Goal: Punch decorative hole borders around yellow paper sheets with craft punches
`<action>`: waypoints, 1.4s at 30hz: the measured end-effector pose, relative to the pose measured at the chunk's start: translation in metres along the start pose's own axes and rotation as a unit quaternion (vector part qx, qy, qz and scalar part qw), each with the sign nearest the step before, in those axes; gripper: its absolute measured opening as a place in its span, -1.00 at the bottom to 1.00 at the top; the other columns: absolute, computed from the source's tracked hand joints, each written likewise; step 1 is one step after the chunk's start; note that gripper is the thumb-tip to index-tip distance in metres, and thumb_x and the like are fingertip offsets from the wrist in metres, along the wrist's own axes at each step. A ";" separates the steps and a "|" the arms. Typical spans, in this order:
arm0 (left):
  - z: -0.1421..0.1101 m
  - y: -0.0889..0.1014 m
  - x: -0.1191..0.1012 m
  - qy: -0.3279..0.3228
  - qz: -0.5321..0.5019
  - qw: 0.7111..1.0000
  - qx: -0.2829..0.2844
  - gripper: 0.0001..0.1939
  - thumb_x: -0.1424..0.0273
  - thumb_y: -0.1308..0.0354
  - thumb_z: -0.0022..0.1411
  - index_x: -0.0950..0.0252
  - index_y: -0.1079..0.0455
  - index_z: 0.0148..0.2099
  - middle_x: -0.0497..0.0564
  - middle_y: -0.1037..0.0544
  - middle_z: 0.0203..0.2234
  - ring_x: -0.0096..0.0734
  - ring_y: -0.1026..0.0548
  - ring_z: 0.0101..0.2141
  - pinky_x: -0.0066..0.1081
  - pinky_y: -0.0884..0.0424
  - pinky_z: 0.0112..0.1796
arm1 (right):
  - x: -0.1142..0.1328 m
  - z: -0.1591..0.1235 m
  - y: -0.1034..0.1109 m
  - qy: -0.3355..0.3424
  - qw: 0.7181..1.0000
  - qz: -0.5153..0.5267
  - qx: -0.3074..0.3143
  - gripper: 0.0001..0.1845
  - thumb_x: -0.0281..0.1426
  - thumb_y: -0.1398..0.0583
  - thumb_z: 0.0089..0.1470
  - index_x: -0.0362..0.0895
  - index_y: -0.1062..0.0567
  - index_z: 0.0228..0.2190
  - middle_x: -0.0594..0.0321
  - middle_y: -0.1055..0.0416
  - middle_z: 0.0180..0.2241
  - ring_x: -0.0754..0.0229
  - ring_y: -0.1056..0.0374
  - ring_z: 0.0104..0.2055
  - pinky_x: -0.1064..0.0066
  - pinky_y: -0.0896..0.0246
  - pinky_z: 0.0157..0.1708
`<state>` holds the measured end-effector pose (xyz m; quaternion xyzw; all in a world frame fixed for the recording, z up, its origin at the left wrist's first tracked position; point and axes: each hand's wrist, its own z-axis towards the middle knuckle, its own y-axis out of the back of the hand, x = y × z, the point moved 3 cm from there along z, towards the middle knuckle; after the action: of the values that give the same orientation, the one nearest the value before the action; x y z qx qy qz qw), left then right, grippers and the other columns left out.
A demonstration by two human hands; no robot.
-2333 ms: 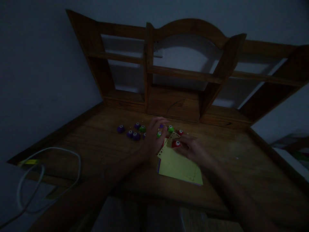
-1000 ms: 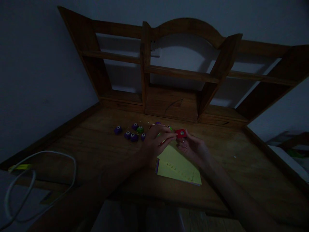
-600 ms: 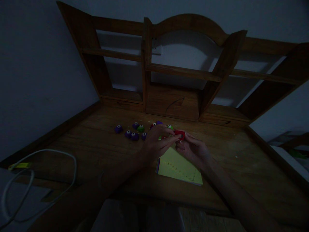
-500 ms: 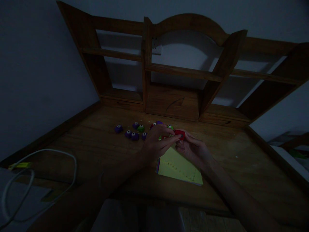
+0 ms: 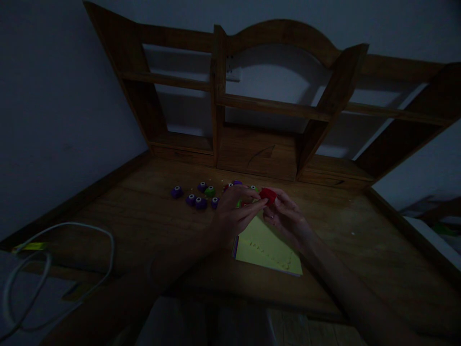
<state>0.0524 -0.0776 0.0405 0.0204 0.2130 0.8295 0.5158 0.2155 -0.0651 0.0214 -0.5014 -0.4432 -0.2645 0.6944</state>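
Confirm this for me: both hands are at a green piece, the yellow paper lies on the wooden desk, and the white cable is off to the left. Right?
One slip: the piece is red, not green. The head view shows the left hand and right hand at a red piece; the yellow paper, wooden desk and white cable are as you say.

The head view faces forward and down, apparently fairly near the dim desk [image 5: 147, 202].

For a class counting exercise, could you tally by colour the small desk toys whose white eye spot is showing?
Purple toys: 5
Green toys: 2
Red toy: 1
Total: 8
The held red toy shows no spot, so is left out.
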 end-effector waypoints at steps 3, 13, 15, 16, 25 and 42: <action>0.000 -0.001 0.001 0.011 -0.004 1.000 -0.020 -0.68 0.50 -0.21 0.17 0.10 -0.46 -0.03 -0.01 -0.49 -0.23 -0.36 -0.45 -0.19 -0.29 -0.43 -0.16 | 0.003 -0.001 -0.002 0.007 1.000 -0.006 -0.002 -0.71 -0.39 -0.23 0.08 0.03 -0.48 -0.12 0.25 -0.43 -0.14 0.31 -0.29 -0.34 0.47 -0.26 -0.38; 0.003 -0.001 0.001 0.046 -0.013 0.998 -0.042 -0.76 0.46 -0.25 0.15 0.09 -0.50 -0.12 -0.04 -0.47 -0.27 -0.42 -0.45 -0.22 -0.36 -0.43 -0.16 | 0.002 -0.001 -0.004 0.005 1.000 -0.016 -0.011 -0.70 -0.35 -0.28 0.03 0.04 -0.48 -0.14 0.27 -0.42 -0.13 0.32 -0.28 -0.35 0.46 -0.25 -0.37; 0.002 -0.001 0.002 0.054 -0.012 0.998 -0.041 -0.77 0.45 -0.26 0.14 0.09 -0.50 -0.13 -0.04 -0.47 -0.27 -0.42 -0.45 -0.22 -0.37 -0.44 -0.17 | 0.002 -0.001 -0.004 0.009 1.000 -0.012 -0.011 -0.71 -0.35 -0.27 0.03 0.03 -0.49 -0.14 0.27 -0.42 -0.14 0.32 -0.27 -0.34 0.46 -0.25 -0.36; 0.002 -0.001 0.002 0.054 -0.012 0.998 -0.043 -0.77 0.45 -0.26 0.14 0.09 -0.50 -0.14 -0.04 -0.47 -0.27 -0.42 -0.45 -0.22 -0.37 -0.44 -0.17 | 0.002 -0.001 -0.004 0.010 1.000 -0.009 -0.011 -0.71 -0.36 -0.27 0.03 0.03 -0.49 -0.15 0.27 -0.42 -0.15 0.32 -0.27 -0.34 0.46 -0.25 -0.35; 0.000 0.000 0.003 0.033 -0.015 0.998 -0.055 -0.69 0.48 -0.28 0.11 0.09 -0.48 -0.07 -0.04 -0.47 -0.22 -0.41 -0.45 -0.19 -0.33 -0.44 -0.17 | 0.003 -0.001 -0.005 0.012 0.999 -0.030 -0.012 -0.71 -0.36 -0.25 0.05 0.03 -0.48 -0.13 0.27 -0.41 -0.21 0.32 -0.24 -0.40 0.43 -0.22 -0.40; 0.001 -0.004 0.009 0.102 -0.069 0.990 -0.072 -0.84 0.46 -0.31 0.07 0.17 -0.53 -0.24 0.01 -0.46 -0.20 -0.36 -0.44 -0.14 -0.30 -0.45 -0.17 | 0.011 -0.005 -0.007 0.150 0.960 -0.234 -0.031 -0.73 -0.28 -0.21 0.11 0.04 -0.42 -0.11 0.33 -0.34 -0.48 0.27 -0.17 -0.50 0.38 -0.08 -0.49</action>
<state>0.0515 -0.0675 0.0387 -0.1162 0.2056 0.8027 0.5477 0.2170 -0.0708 0.0339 -0.3595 -0.4309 -0.5051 0.6558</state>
